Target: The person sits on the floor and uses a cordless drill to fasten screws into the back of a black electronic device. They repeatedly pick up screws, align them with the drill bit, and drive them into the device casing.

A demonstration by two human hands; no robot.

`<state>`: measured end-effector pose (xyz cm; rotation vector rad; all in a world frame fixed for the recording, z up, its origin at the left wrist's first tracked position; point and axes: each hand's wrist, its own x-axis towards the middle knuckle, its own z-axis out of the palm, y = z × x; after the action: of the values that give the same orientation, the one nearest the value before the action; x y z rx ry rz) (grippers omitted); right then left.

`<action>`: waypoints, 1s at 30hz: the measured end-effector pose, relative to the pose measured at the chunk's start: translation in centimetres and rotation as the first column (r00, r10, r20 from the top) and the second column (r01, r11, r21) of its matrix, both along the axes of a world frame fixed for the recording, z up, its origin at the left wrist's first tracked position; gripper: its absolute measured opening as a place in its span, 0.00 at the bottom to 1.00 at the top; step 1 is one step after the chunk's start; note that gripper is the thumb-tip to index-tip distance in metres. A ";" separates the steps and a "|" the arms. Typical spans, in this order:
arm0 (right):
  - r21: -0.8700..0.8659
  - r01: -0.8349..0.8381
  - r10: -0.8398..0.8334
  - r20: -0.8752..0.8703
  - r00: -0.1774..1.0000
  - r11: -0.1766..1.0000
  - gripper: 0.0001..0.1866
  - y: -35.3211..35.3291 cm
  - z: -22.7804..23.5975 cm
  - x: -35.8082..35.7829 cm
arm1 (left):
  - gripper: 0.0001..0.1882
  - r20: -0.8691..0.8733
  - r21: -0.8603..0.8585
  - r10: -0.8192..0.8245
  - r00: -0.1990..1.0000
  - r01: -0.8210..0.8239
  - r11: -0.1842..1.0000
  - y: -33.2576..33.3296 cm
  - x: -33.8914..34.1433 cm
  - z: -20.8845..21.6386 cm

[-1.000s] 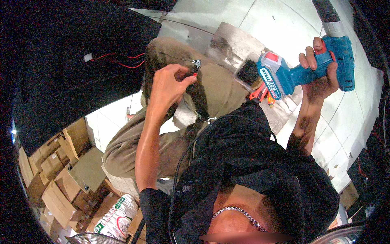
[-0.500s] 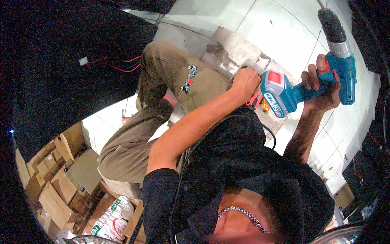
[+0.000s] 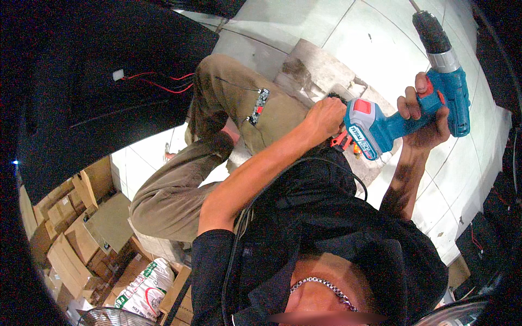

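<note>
My right hand [image 3: 427,117] is wrapped round the grip of a blue cordless drill [image 3: 399,124], with fingers at its red trigger. The drill's black chuck [image 3: 430,31] and thin bit point up to the far right. Against the battery end of the drill, my left hand [image 3: 329,117] is closed; a dark bristly thing [image 3: 338,98] shows just beyond it, and what the fingers grip is hidden. Below that hand lie a red-and-black object [image 3: 341,141] and a small orange piece [image 3: 357,150]. A slim circuit board [image 3: 258,107] with a red part rests on my trouser leg.
Worn cardboard [image 3: 315,62] lies on the white tiled floor [image 3: 391,49]. To the left stands a large black panel [image 3: 119,43] with red wires and a white connector [image 3: 118,75]. Cardboard boxes [image 3: 70,239] and a white printed sack [image 3: 147,288] fill the lower left.
The drill and both hands have shifted slightly left in view. A dark bristly thing now shows beyond my left hand, where a pale edge was before.
</note>
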<state>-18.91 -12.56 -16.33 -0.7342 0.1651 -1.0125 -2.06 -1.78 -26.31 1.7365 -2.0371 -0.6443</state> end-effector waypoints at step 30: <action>0.209 -0.460 0.479 -0.054 0.876 0.863 0.30 4.2 0.3 4.9 | 0.10 -0.975 0.219 0.196 -0.105 -0.596 0.772 3.7 16.2 15.7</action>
<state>-14.03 -8.31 -16.02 -0.6106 0.1596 -0.4813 14.13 1.90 -10.58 0.9510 -0.4083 -0.8731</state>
